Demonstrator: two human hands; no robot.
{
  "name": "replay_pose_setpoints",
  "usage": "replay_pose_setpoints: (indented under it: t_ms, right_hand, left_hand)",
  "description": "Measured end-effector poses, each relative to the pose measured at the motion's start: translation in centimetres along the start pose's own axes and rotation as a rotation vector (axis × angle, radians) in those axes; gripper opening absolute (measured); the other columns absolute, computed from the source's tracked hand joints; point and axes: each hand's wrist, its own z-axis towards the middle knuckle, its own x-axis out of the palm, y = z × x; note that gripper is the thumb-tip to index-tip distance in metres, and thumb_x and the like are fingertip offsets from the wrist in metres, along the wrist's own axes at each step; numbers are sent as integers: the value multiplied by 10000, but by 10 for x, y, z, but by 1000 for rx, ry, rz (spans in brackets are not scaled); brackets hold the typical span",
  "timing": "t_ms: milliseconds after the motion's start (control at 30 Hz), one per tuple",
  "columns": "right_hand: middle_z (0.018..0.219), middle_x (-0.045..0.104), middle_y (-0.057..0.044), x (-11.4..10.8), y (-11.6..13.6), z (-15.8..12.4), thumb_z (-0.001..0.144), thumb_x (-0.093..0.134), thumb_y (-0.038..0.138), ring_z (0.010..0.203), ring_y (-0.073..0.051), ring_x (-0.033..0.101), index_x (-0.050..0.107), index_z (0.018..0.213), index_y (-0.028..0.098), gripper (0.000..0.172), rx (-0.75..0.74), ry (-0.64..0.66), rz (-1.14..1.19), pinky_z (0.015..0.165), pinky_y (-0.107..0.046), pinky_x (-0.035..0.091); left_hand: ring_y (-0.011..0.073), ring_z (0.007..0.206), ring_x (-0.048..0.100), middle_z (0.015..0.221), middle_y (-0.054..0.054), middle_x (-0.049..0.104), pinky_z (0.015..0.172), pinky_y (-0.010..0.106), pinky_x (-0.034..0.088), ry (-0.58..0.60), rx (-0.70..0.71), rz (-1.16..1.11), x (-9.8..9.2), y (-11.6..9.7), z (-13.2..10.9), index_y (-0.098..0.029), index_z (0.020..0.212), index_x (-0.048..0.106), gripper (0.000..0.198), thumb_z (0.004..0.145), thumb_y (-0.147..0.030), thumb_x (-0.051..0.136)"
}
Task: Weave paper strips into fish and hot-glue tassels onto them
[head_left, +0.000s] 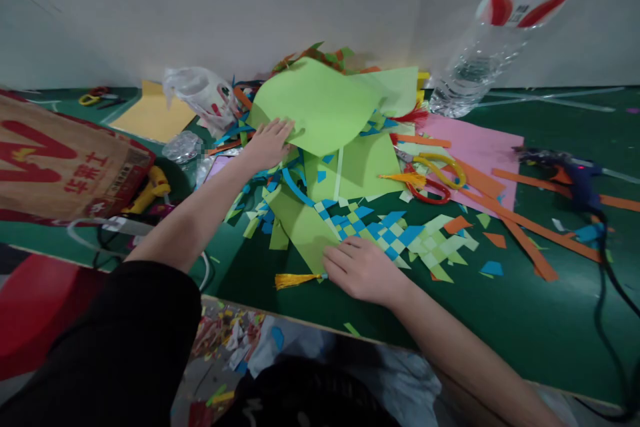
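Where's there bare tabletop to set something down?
Largest: the green table right of the right forearm, bordered by orange strips above and the black cord. Smaller: between the left forearm and yellow tassel. Crowded: the middle, with green sheets, woven paper and scissors; also left, around the paper bag.

The left grip (273,145) lies palm-down (fingers (274,128) extended), while the right grip (363,271) curls inward, nearer.
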Motion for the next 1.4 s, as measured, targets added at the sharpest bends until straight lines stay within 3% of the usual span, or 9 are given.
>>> replay_pose_setpoints:
  t_ms: [133,267,400,633,733,900,1033,1200,1400]
  right_hand:
    - [781,651,-37,1,0,0,967,473,121,634,-133,513,603,786,152,224,1,11,-6,617,-325,326]
    - [773,645,-29,1,0,0,951,489,117,634,-135,504,615,790,154,208,6,2,-15,624,-323,332]
    - [806,664,-44,-1,-3,1,919,526,111,707,-153,509,645,806,146,168,82,-61,-83,702,-320,377]
    - [789,670,-83,-1,-15,-1,907,510,103,829,-215,486,664,813,149,187,368,-107,-292,842,-370,368]
    - [803,681,-84,-1,-22,-4,919,478,102,840,-220,491,665,819,166,222,417,-83,-319,861,-382,344]
    - [845,702,-79,-4,-34,-10,934,441,94,865,-218,523,681,842,163,266,546,-64,-314,930,-404,291]
    - [820,702,-70,-8,-41,-14,935,433,88,862,-216,536,686,840,161,280,633,-84,-327,943,-422,264]
    - [833,691,-42,-19,-37,-10,953,426,111,853,-191,530,662,840,179,270,468,-120,-399,937,-408,280]
    - [746,592,-12,-16,-11,3,981,435,176,807,-169,467,642,865,174,237,-33,110,-228,943,-393,326]
  left_hand:
    - [364,1513,144,1618,193,225,1192,611,155,39,-46,30,-1,-9,-2,-98,1561,229,685,933,-289,428]
    - [370,1509,153,1622,175,226,1194,592,173,165,84,-20,-18,-26,-23,-148,1565,207,748,895,-307,501]
    - [319,1499,220,1587,131,329,1201,561,203,44,258,-104,-30,-64,-68,-194,1519,308,585,974,-373,421]
    - [267,1444,359,1512,117,455,1231,519,197,27,455,-177,-3,-118,-134,-196,1412,449,486,973,-395,508]
    - [274,1432,379,1475,120,496,1220,530,223,-22,428,-174,6,-126,-133,-191,1369,491,438,972,-375,521]
    - [232,1354,480,1331,93,618,1192,489,293,-235,365,-250,12,-136,-115,-200,1259,582,310,1004,-317,449]
    - [220,1254,567,1211,66,683,1177,493,305,-223,444,-282,25,-139,-112,-222,1150,647,243,990,-304,483]
    - [225,1224,584,1187,70,691,1159,498,323,-262,487,-264,33,-130,-113,-221,1143,656,232,972,-255,502]
    - [246,1136,611,1122,81,702,1113,501,380,-339,361,-224,27,-119,-110,-221,1132,676,266,943,-203,490]
